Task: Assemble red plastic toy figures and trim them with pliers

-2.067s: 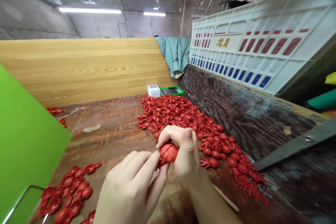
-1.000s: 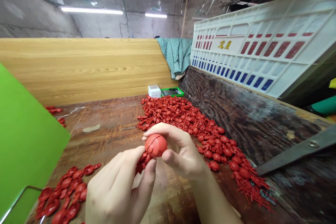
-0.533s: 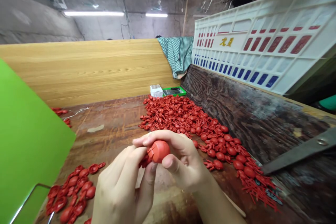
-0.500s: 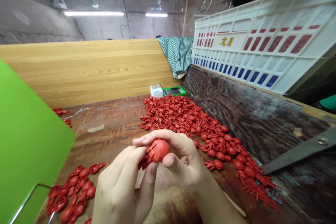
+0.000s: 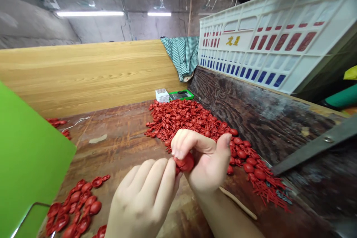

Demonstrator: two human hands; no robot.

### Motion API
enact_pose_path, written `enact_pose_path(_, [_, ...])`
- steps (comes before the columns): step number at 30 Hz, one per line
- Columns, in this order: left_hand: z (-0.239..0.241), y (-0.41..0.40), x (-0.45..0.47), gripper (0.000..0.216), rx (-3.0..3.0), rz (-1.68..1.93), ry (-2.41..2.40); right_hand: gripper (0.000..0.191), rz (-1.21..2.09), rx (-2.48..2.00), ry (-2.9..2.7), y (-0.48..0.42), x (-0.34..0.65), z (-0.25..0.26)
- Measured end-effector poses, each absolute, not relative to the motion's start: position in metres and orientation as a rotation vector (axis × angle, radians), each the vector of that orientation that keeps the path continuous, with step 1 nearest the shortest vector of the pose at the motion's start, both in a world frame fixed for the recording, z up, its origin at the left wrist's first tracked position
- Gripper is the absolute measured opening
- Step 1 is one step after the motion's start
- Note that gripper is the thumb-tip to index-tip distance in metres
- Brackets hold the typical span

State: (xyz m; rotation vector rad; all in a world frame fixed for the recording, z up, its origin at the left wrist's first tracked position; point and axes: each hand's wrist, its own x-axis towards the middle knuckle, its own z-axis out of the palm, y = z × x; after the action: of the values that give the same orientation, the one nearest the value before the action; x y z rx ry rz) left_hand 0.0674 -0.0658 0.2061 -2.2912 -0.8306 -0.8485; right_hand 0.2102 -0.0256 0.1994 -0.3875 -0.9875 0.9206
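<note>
Both my hands meet over the middle of the wooden table (image 5: pixel 122 145). My right hand (image 5: pixel 205 158) curls its fingers over a round red plastic piece (image 5: pixel 185 163), its thumb sticking up. My left hand (image 5: pixel 145 200) presses its fingertips against the same piece from the left; what those fingers pinch is hidden. A large heap of loose red plastic parts (image 5: pixel 195 122) lies just behind my right hand. A smaller group of red parts (image 5: pixel 75 208) lies at the lower left.
A green panel (image 5: pixel 28 163) stands at the left. A wooden board (image 5: pixel 83 70) backs the table. A dark board (image 5: pixel 264 119) and a white crate (image 5: pixel 273 41) run along the right. A small green tray (image 5: pixel 181 95), a white block (image 5: pixel 162 95) and a checked cloth (image 5: pixel 182 55) are far back.
My right hand has turned over the red piece, fingers now curled on top and thumb raised, so less of the piece shows. The view has shifted slightly.
</note>
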Motion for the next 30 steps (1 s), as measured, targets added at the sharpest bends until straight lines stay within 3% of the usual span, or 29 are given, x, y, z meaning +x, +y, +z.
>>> enact_pose_path(8, [0.196, -0.065, 0.088, 0.009, -2.276, -0.920, -0.826, 0.090, 0.931, -0.353, -0.915, -0.020, 0.217, 0.196])
enact_pose_path(14, [0.190, -0.063, 0.097, 0.009, -2.306, -0.977, -0.900, 0.083, 0.903, -0.441, -0.850, -0.015, 0.217, 0.199])
enact_pose_path(20, [0.189, -0.063, 0.086, 0.022, -2.588, -1.320, -1.177, 0.085, 1.022, -0.425, -0.970, -0.012, 0.223, 0.201])
enact_pose_path(23, [0.193, -0.066, 0.078, 0.022, -2.540, -1.643, -1.414, 0.072, 1.008, -0.462, -1.107, -0.015, 0.226, 0.200])
enact_pose_path(27, [0.200, -0.071, 0.070, 0.016, -2.167, -2.087, -1.683, 0.034, 1.044, -0.453, -1.553, -0.018, 0.230, 0.198])
enact_pose_path(30, [0.205, -0.072, 0.064, 0.025, -2.023, -2.216, -1.768, 0.039, 1.276, -0.450, -1.634, -0.017, 0.228, 0.196])
